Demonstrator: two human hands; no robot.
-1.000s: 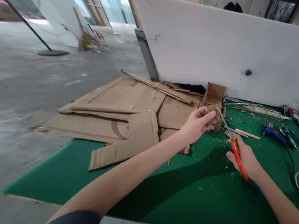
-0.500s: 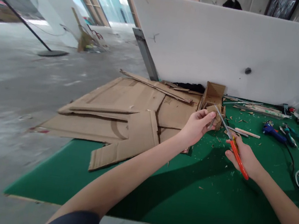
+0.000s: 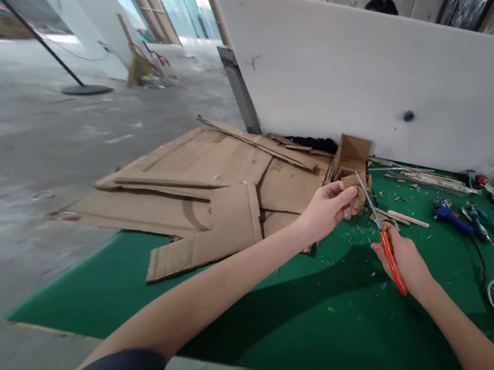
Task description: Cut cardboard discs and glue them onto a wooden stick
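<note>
One green tabletop (image 3: 320,348) under scissors (image 3: 385,241); floor (image 3: 13,177) probably concrete.

smooth metal scissor blades (image 3: 370,203), glossy plastic scissor handles (image 3: 391,260), matt cardboard sheets (image 3: 234,214), smooth matt tabletop (image 3: 121,296)

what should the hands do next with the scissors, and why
Probably make one small snip: the right hand holds the scissors, whose blades appear right by the edge of the small cardboard piece pinched in the left hand.
</note>
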